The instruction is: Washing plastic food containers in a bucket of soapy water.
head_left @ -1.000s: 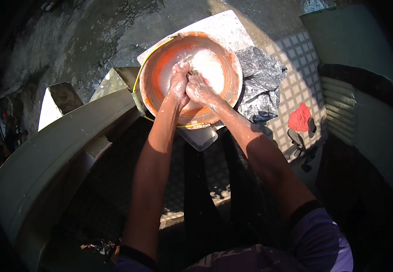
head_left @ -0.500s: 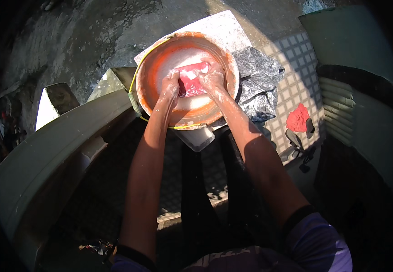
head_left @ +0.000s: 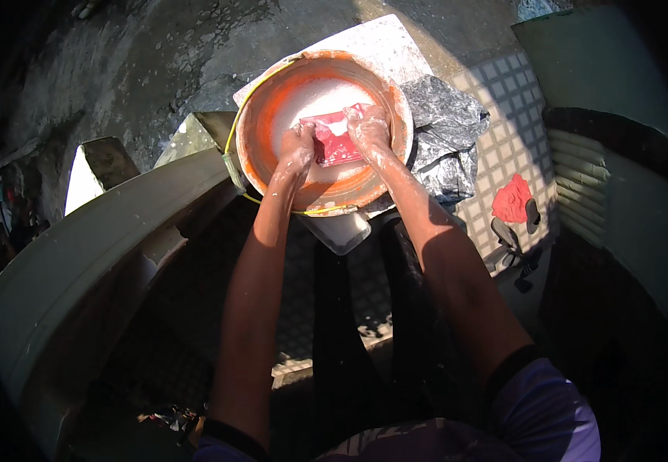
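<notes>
Soaking in the round orange plastic basin [head_left: 253, 146], a red cloth [head_left: 335, 140] is gripped by the left hand [head_left: 299, 148] and right hand [head_left: 368, 128]

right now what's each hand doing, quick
Left hand: closed on the left edge of the red cloth in the soapy orange basin.
Right hand: closed on the cloth's right edge.

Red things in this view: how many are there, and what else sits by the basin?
Red cloths: 2, one held in the basin, one on the tiles
Orange basins: 1
Grey plastic sheets: 1
Hands: 2, left, right
Total: 6
</notes>
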Tool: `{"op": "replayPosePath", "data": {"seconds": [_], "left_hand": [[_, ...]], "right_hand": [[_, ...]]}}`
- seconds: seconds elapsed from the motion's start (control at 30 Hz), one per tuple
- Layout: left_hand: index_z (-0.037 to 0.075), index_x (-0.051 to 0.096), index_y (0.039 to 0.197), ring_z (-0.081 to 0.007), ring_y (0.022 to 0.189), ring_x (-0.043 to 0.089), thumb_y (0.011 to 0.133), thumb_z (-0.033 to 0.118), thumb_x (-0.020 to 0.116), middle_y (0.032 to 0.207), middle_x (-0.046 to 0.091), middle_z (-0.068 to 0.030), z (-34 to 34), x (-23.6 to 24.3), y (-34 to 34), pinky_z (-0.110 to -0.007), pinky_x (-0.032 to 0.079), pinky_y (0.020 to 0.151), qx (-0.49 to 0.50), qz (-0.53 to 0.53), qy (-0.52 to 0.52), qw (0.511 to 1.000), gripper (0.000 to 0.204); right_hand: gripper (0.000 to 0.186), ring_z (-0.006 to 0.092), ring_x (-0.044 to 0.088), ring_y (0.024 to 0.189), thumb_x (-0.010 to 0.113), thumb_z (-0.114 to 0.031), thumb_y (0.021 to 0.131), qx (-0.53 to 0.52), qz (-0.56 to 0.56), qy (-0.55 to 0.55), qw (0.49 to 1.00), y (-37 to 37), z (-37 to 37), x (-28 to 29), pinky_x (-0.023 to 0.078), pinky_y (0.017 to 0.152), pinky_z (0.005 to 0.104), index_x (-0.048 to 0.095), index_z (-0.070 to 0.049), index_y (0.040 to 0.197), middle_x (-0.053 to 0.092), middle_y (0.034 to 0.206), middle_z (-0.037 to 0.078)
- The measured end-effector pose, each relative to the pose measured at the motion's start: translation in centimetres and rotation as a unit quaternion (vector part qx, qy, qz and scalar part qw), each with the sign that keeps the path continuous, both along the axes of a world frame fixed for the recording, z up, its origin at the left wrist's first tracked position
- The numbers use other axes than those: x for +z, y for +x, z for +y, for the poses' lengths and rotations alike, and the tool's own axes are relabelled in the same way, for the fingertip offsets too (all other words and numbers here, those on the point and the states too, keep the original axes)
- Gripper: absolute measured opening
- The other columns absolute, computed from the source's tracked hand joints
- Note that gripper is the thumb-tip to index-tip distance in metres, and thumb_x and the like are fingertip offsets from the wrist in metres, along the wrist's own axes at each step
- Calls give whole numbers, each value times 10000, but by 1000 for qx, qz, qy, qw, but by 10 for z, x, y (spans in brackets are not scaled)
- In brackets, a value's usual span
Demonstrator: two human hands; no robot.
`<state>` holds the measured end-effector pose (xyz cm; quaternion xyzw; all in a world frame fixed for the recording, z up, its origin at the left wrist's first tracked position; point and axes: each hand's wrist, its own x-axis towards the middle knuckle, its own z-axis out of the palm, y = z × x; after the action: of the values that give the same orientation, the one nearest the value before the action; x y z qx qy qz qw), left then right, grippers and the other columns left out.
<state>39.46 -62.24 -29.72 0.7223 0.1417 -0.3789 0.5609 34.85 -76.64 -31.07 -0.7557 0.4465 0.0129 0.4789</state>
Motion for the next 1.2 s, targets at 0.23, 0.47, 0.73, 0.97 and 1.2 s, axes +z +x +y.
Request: {"op": "replayPosePath", "data": {"seconds": [0.23,0.47,0.73,0.97,1.2], "left_hand": [[-13,608,894,-116,591,497,986,231,497,689,576,-38,23,2,19,-296,420,576,25,-33,-49,998,284],[-17,644,1040,-132,754,607,940,258,596,899,671,-71,23,13,19,-294,507,717,102,-2,-81,991,297],[-3,704,895,-176,720,655,746,124,765,817,709,-96,0,22,7,-343,510,719,54,-128,118,983,205],[-77,672,939,-348,851,658,877,312,576,900,676,-244,-43,33,-7,-409,474,822,120,-106,272,949,406],[-62,613,888,-220,735,620,824,58,518,800,631,-149,40,-30,26,-346,485,680,81,65,40,994,165]], "right_hand": [[162,207,588,662,596,-191,903,58,-26,285,956,1,-9,-9,468,642,354,629,-33,918,639,832,71],[203,161,633,844,657,-108,829,1,-133,409,903,-4,13,12,505,747,303,640,2,999,666,941,68],[392,184,631,805,784,-159,696,40,-41,337,940,-6,15,-12,505,731,332,659,-53,1052,686,899,104],[602,290,642,928,795,-349,699,-15,93,103,990,10,3,-18,504,792,362,586,-3,1145,648,1044,188],[560,261,621,904,737,-275,675,117,50,108,986,13,27,-9,480,805,344,573,108,1049,629,990,193]]}}
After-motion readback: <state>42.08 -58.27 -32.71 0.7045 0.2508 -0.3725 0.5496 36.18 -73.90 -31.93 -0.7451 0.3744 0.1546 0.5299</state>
